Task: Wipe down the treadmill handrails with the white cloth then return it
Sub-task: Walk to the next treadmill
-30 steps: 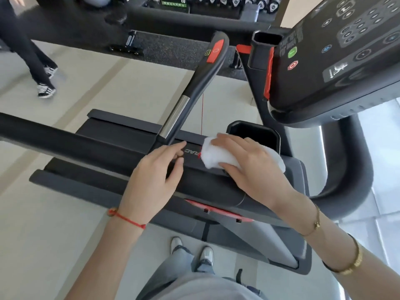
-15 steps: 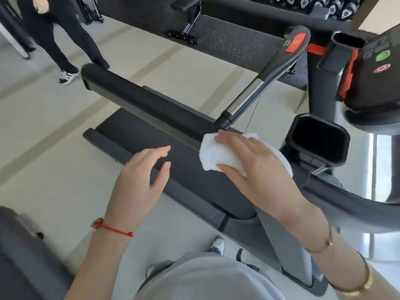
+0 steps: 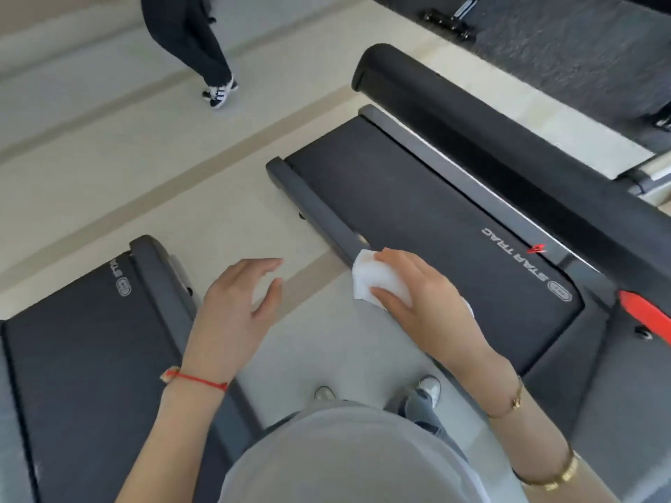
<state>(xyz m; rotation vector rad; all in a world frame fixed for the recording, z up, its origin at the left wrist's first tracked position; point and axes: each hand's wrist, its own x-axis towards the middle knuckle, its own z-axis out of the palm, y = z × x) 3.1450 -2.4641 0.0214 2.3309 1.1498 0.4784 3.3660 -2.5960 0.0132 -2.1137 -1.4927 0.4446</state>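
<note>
The right hand holds the white cloth, with the fingers laid over the top of it and the thumb curled under its near edge. The cloth sits at the near side rail of the treadmill; it may be touching the rail, but the view blurs there and I cannot tell for sure. The far handrail, a thick black bar, runs along the other side of the belt, well apart from the cloth. The left hand hangs over the floor between this treadmill and a second treadmill on the left, with fingers loosely spread and nothing in them. A red string circles the left wrist, and gold bracelets sit on the right forearm. At the far side of the floor another person's legs and black-and-white sneakers show.
</note>
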